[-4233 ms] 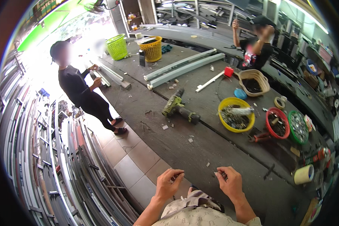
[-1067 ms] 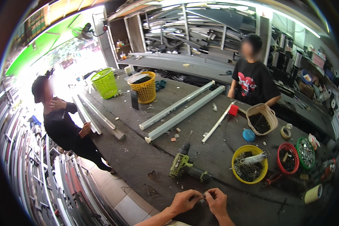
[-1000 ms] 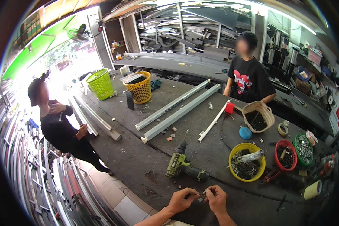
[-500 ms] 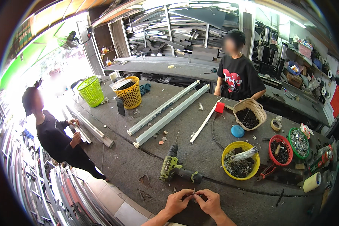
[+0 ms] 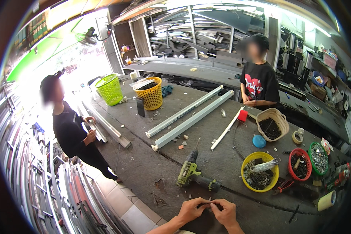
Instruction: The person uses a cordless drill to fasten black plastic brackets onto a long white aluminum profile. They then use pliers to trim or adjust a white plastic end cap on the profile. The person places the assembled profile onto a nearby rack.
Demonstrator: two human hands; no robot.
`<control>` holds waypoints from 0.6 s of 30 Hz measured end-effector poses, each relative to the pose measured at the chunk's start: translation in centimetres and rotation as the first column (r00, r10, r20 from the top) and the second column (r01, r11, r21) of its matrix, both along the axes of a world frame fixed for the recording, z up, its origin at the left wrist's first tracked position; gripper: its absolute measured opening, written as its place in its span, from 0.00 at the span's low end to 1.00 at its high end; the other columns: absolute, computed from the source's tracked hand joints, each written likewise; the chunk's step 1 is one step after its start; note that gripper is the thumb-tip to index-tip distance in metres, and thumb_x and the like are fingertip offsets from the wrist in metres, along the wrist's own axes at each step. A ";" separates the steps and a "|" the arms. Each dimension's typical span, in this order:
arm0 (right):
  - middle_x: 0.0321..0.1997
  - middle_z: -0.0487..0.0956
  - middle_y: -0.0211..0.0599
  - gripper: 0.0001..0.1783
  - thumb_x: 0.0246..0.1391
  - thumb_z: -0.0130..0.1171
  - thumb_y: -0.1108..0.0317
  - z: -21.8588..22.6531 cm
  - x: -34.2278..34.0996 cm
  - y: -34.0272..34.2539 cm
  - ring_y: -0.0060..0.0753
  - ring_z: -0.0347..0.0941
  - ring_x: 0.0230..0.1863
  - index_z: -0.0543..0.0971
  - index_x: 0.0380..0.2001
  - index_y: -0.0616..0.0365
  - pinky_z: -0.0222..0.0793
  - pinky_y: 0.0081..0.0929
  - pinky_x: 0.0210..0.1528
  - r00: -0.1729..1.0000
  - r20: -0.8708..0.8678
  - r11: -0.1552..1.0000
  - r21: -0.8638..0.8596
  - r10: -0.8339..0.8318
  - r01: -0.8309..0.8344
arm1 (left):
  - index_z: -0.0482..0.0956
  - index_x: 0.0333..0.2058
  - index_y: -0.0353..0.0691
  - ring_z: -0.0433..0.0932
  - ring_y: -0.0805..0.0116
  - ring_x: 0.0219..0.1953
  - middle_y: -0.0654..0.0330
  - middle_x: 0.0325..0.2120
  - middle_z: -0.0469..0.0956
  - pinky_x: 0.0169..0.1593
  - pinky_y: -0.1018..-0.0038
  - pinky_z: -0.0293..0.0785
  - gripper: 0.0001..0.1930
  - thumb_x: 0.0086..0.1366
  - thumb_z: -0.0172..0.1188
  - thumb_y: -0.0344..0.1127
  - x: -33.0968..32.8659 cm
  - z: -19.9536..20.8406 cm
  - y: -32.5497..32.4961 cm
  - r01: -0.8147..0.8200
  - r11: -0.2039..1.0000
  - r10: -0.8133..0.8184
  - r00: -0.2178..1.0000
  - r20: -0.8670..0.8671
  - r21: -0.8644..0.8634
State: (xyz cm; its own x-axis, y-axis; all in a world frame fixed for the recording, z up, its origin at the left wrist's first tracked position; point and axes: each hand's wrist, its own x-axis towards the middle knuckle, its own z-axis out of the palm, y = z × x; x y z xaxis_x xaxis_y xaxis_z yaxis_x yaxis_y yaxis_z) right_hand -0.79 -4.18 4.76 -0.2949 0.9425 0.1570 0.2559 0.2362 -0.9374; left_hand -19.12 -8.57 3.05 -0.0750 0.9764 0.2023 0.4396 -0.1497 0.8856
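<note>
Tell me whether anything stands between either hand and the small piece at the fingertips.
Nothing visible does: the left hand and the right hand both have their fingertips at the small piece, too small to identify.

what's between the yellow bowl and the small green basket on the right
The head view shows a red basket between them, with a red-handled tool nearer you.
</note>
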 end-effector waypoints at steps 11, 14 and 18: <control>0.31 0.87 0.42 0.06 0.55 0.70 0.75 0.5 0.0 0.1 0.26 0.85 0.28 0.88 0.36 0.65 0.77 0.24 0.29 0.998 0.020 0.998 0.004 0.061 -0.061 | 0.87 0.43 0.40 0.89 0.57 0.38 0.56 0.37 0.88 0.41 0.67 0.83 0.10 0.63 0.72 0.27 -0.2 -1.2 -0.2 0.019 0.997 -0.019 1.000 0.002 0.071; 0.30 0.87 0.39 0.06 0.55 0.69 0.76 1.0 0.0 0.0 0.23 0.84 0.27 0.87 0.36 0.67 0.76 0.22 0.29 0.997 0.036 0.997 -0.002 0.074 -0.074 | 0.87 0.42 0.40 0.89 0.57 0.39 0.56 0.37 0.89 0.42 0.68 0.84 0.10 0.62 0.72 0.26 -0.4 -1.4 -0.2 0.032 0.996 -0.031 0.999 -0.011 0.085; 0.29 0.87 0.38 0.06 0.55 0.69 0.76 1.4 -0.2 -0.3 0.22 0.83 0.27 0.87 0.35 0.67 0.75 0.22 0.29 0.997 0.044 0.998 -0.012 0.069 -0.069 | 0.87 0.42 0.40 0.89 0.57 0.38 0.56 0.36 0.89 0.41 0.68 0.84 0.10 0.62 0.72 0.26 -0.5 -1.5 -0.3 0.056 0.992 -0.053 0.998 -0.024 0.111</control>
